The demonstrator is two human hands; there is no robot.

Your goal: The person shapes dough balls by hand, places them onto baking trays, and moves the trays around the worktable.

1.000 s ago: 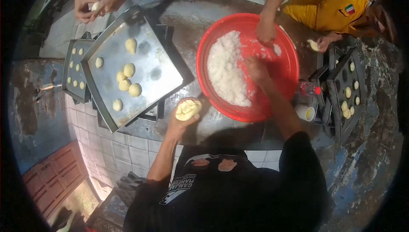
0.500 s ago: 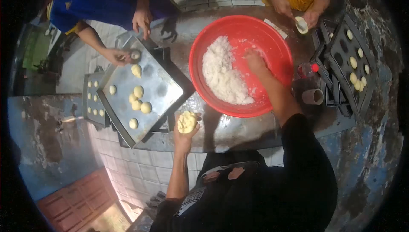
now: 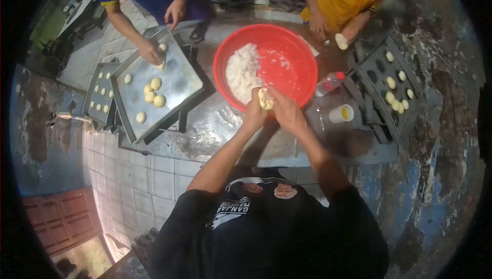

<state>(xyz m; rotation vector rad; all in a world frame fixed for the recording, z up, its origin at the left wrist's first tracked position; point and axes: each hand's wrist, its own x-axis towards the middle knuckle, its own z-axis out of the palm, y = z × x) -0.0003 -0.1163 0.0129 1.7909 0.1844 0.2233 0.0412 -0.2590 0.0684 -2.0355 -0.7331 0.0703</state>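
Between my two hands, at the near rim of the red basin [image 3: 223, 88], is a pale yellow piece of dough [image 3: 265, 98]. My left hand [image 3: 254, 110] is wrapped round its left side. From the right, my right hand [image 3: 285, 108] closes on the same dough, with its fingertips against the edge. White crumbly filling [image 3: 243, 71] is heaped in the left half of the basin. Whether any filling is inside the dough is hidden by my fingers.
To the left, a metal tray [image 3: 177, 88] holds several dough balls, and a person's hand [image 3: 149, 53] presses dough there. On the right stand a bottle [image 3: 328, 85], a cup [image 3: 341, 114] and stacked dark trays [image 3: 379, 81]. Another person's hand [image 3: 350, 34] holds dough at the back right.
My right hand has come out of the basin to the dough. My left hand has moved right and up with the dough, so both hands now meet on it. The head view has shifted.
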